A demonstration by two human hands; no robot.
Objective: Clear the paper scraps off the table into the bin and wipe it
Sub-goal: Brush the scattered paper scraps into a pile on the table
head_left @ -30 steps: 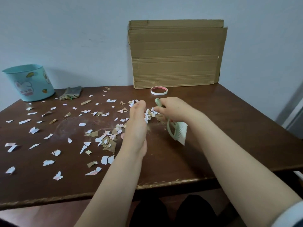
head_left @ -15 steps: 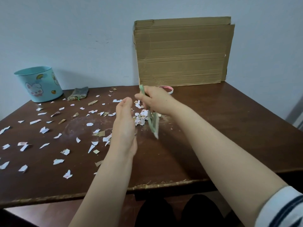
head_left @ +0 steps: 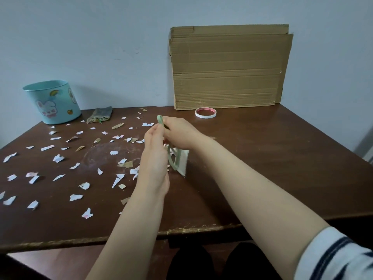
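Observation:
Several white, pink and tan paper scraps (head_left: 58,158) lie over the left half of the dark wooden table (head_left: 262,158). My right hand (head_left: 181,134) grips the handle of a small green brush (head_left: 178,161), whose white bristles point down at the table. My left hand (head_left: 154,164) stands on its edge right beside the brush, fingers straight, with the fingertips up by the handle's loop. A few scraps show just left of that hand; whatever lies between the hands is hidden. The light blue bin (head_left: 53,102) with a rabbit picture stands at the back left corner.
A grey-green cloth (head_left: 100,114) lies next to the bin. A flat cardboard sheet (head_left: 228,67) leans on the wall at the back, with a roll of tape (head_left: 205,112) in front of it. The table's worn front edge (head_left: 201,228) is near my body.
My right hand has swept the brush leftward until it sits close against my left hand. The heap of scraps seen between the hands earlier is now hidden behind them.

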